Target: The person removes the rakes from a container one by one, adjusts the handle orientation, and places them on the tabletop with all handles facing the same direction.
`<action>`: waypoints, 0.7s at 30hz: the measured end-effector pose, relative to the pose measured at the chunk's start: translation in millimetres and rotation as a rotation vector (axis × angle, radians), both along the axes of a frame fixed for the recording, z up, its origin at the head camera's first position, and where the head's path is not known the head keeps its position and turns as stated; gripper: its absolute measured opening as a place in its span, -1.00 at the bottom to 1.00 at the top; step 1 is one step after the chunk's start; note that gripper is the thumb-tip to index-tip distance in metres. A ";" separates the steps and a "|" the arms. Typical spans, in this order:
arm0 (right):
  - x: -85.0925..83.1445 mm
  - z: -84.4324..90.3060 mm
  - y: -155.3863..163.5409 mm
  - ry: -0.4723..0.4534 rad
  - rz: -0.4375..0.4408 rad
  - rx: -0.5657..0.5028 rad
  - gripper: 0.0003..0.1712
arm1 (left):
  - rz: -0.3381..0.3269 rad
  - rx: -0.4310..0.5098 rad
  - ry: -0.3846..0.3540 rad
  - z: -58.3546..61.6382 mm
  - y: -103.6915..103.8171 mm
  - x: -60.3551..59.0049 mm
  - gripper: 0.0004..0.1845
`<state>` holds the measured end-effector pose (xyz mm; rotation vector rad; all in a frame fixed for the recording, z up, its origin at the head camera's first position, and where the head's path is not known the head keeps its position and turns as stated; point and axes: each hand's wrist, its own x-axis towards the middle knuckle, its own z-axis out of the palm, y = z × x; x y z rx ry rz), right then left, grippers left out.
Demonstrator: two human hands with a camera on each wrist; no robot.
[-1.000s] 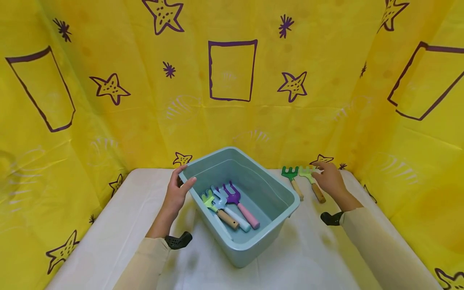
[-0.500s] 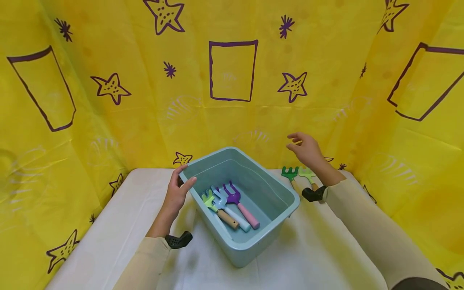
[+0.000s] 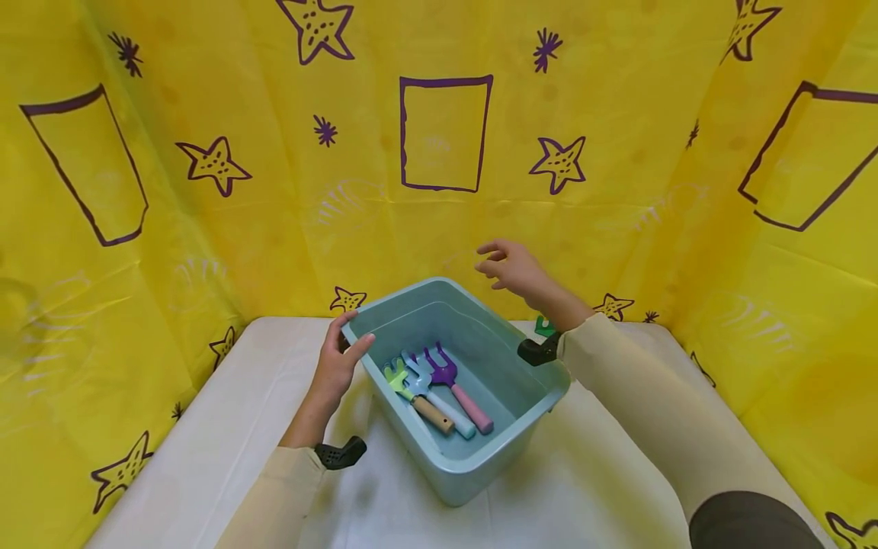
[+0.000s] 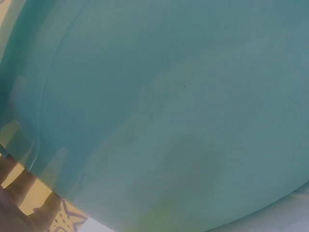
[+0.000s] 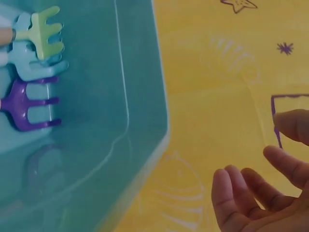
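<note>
Head view: your left hand (image 3: 336,366) grips a blue-green tub (image 3: 473,480) at its left corner, mid-table (image 3: 264,354); your right hand (image 3: 514,268), fingers loosely bent, holds nothing near its far corner. Inside, toward the near-left wall: light-green fork (image 3: 428,412), light-blue fork (image 3: 446,412), purple fork (image 3: 461,394).

Left wrist: smooth wall, likely light, stiff plastic; hold the rim.

Right wrist: fingers clear of the tub; forks look rigid, best taken by handles.

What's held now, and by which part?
Left hand grips the blue-green rectangular plastic tub by the rim at its left corner; right hand holds nothing.
</note>
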<state>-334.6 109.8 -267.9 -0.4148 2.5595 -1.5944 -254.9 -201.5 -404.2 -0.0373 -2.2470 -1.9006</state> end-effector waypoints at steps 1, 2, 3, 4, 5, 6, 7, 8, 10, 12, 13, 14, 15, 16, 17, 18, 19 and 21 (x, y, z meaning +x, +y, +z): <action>0.0 -0.1 -4.9 -0.015 0.015 0.002 -0.54 | 0.002 0.000 0.002 0.1 0.1 0.1 -0.33; 0.2 -0.3 -9.6 -0.032 0.031 0.003 -0.55 | 0.002 0.002 0.003 0.1 0.1 0.1 -0.33; 0.0 -1.0 -14.2 -0.050 0.047 0.003 -0.55 | 0.001 0.002 0.005 -0.1 0.0 0.2 -0.33; -0.6 -2.2 -18.4 -0.068 0.061 0.003 -0.55 | 0.002 0.003 0.006 -0.3 -0.2 0.1 -0.33; -1.1 -3.7 -22.3 -0.089 0.076 -0.004 -0.54 | 0.002 0.004 0.007 -0.4 -0.1 0.0 -0.33; -1.6 -5.5 -26.2 -0.109 0.088 -0.011 -0.54 | 0.002 0.004 0.009 -0.7 -0.3 -0.2 -0.33; -2.6 -7.8 -30.0 -0.129 0.101 -0.020 -0.54 | 0.002 0.007 0.009 -0.8 -0.4 -0.4 -0.34; -3.3 -10.5 -33.5 -0.148 0.111 -0.025 -0.53 | 0.000 0.009 0.011 -1.0 -0.6 -0.5 -0.33; -4.4 -16.7 -39.8 -0.174 0.129 -0.025 -0.51 | 0.000 0.013 0.012 -1.6 -0.8 -1.3 -0.33; -4.1 -23.3 -45.4 -0.195 0.150 -0.021 -0.48 | 0.001 0.016 0.012 -2.2 -0.7 -2.2 -0.34; -4.0 -27.2 -47.9 -0.204 0.161 -0.018 -0.46 | 0.002 0.017 0.012 -2.4 -0.5 -2.6 -0.35; -3.5 -31.0 -50.2 -0.214 0.173 -0.015 -0.45 | 0.000 0.017 0.014 -2.9 -0.6 -3.2 -0.35; -2.9 -35.0 -52.6 -0.224 0.184 -0.010 -0.45 | 0.004 0.018 0.010 -3.1 -0.5 -3.6 -0.36; -2.4 -39.1 -55.0 -0.238 0.196 -0.011 -0.45 | 0.006 0.018 0.010 -3.4 -0.5 -3.9 -0.37; -1.7 -43.1 -57.1 -0.248 0.207 -0.008 -0.46 | 0.009 0.019 0.009 -3.8 -0.5 -4.2 -0.37; -1.2 -47.4 -59.2 -0.260 0.214 -0.005 -0.47 | 0.010 0.022 0.010 -3.9 -0.5 -4.3 -0.37; -1.1 -51.8 -61.1 -0.276 0.220 -0.006 -0.48 | 0.010 0.023 0.011 -4.2 -0.4 -4.5 -0.37; -0.2 -59.8 -64.4 -0.307 0.226 0.002 -0.50 | 0.009 0.022 0.014 -4.5 -0.2 -4.6 -0.37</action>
